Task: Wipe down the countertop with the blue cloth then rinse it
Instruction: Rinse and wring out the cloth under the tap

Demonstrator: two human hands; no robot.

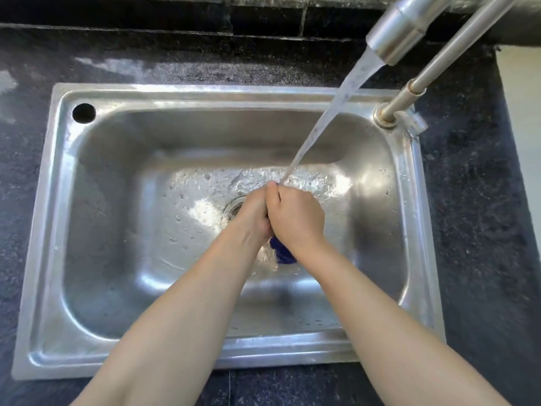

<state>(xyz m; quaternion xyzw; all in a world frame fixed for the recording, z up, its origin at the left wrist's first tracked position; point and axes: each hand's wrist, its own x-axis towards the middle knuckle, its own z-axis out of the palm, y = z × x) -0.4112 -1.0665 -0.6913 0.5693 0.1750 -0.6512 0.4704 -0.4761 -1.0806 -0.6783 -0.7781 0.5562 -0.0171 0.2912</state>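
Blue cloth [282,254], bunched between left hand [254,215] and right hand [295,218], both closed tight around it, held over the sink [205,95] drain under the tap [404,30] stream so running water rinses it.

I'm in a kitchen: steel sink [187,96] set into dark speckled stone countertop [474,206], swivel tap [409,27] running (water pooling round the drain [234,208]).

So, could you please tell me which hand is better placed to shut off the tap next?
Probably the right hand: the tap's base stands on its side of the sink.
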